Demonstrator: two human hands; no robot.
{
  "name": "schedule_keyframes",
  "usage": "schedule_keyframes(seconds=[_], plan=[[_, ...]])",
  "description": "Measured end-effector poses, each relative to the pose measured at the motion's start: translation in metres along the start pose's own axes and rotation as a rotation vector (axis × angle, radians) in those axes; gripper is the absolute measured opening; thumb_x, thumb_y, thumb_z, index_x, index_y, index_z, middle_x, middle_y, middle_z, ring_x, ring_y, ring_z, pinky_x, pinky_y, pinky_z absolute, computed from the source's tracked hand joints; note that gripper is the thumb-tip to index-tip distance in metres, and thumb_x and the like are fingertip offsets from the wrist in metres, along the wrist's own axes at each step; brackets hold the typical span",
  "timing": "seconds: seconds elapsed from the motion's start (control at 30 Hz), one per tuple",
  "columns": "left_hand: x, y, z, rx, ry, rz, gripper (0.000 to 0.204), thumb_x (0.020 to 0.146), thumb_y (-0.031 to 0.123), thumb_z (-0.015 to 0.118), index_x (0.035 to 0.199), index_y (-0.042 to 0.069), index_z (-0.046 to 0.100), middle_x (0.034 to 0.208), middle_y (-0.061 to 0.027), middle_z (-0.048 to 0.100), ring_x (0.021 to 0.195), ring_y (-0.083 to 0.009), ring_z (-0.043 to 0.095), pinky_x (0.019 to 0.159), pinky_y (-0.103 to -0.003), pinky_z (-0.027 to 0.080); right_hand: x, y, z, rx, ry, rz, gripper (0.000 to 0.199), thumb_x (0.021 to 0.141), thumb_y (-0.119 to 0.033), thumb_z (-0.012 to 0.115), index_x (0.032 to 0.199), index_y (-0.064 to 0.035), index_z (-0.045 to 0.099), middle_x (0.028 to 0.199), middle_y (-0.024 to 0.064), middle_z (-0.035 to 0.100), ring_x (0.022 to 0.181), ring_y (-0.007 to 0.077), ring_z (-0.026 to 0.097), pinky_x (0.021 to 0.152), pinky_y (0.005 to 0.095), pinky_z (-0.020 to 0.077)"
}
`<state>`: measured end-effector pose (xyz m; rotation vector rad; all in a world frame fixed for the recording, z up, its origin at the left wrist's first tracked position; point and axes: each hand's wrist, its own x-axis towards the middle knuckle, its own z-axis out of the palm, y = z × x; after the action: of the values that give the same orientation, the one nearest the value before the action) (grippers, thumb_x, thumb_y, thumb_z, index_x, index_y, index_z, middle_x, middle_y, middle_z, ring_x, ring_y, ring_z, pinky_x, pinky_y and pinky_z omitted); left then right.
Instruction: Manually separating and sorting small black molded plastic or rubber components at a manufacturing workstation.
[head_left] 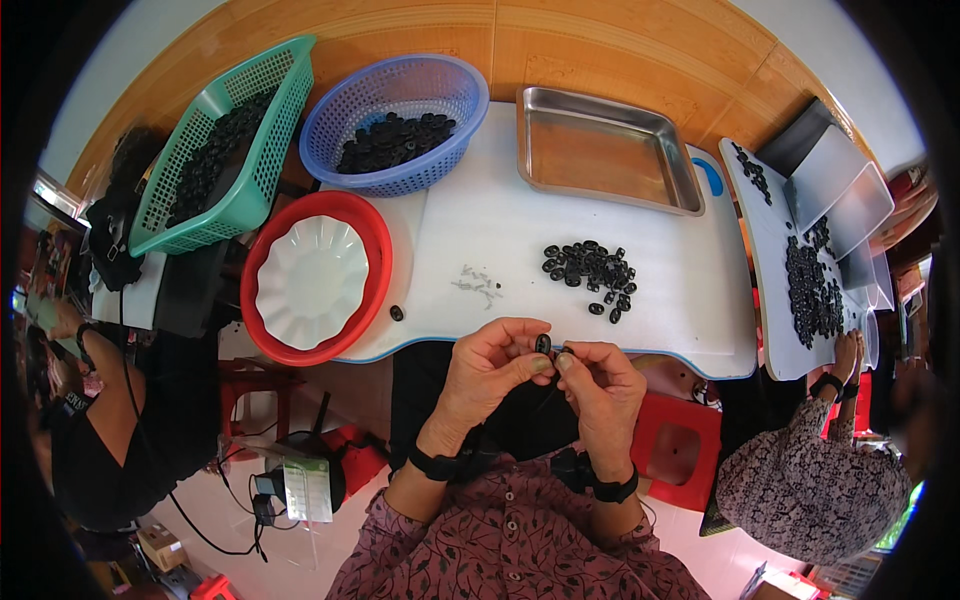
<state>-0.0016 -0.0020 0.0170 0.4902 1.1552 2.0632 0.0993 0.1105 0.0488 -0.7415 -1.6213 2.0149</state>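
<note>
My left hand [490, 368] pinches a small black oval part [543, 344] upright between thumb and fingers, just over the table's near edge. Right beside it, my right hand [605, 388] is closed, its thumb and forefinger pressed together close to that part. Something small and dark shows at its fingertips, too small to name. Beyond my hands, a loose pile of black oval parts [588, 266] lies on the white table [440, 235]. Left of the pile are several small translucent grey bits [478, 284]. A single black part [397, 313] rests near the table's front edge.
A red basin [384, 250] with a white scalloped dish [312, 268] stands at the left. Behind it are a blue basket [468, 110] and a green basket [285, 110] holding black parts. A metal tray [610, 150] lies at the back. People work on both sides.
</note>
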Motion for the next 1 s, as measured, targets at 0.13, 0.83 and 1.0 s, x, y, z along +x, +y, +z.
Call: schedule_keyframes(seconds=[0.13,0.83,1.0], plan=[[-0.001,-0.002,0.001,0.036,-0.006,0.017,0.031,0.085,-0.003,0.064,0.116,-0.002,0.058,0.094,-0.0063,0.065,0.080,-0.0105,0.063,0.073,-0.023,0.054,0.000,0.000,0.000,-0.001,-0.009,-0.009,0.013,0.086,-0.001,0.065,0.098,0.0015,0.064,0.081,0.0021,0.065,0.067,0.0039,0.056,0.059,0.0165,0.0451],[-0.002,-0.004,0.001,0.042,-0.014,0.008,0.031,0.087,-0.003,0.063,0.117,-0.004,0.057,0.095,-0.0091,0.065,0.081,-0.0126,0.064,0.073,-0.024,0.055,-0.001,-0.001,-0.002,-0.039,0.003,-0.001,0.013,0.085,-0.002,0.066,0.098,0.0006,0.065,0.078,0.0003,0.064,0.067,0.0031,0.056,0.057,0.0164,0.0435],[-0.002,-0.003,0.001,0.029,0.002,0.007,0.031,0.086,-0.003,0.063,0.117,-0.003,0.057,0.094,-0.0086,0.065,0.078,-0.0116,0.064,0.072,-0.023,0.055,-0.001,0.001,-0.004,-0.034,-0.001,-0.023,0.013,0.086,-0.003,0.066,0.099,0.0004,0.065,0.079,0.0004,0.064,0.066,0.0029,0.056,0.056,0.0166,0.0433]])
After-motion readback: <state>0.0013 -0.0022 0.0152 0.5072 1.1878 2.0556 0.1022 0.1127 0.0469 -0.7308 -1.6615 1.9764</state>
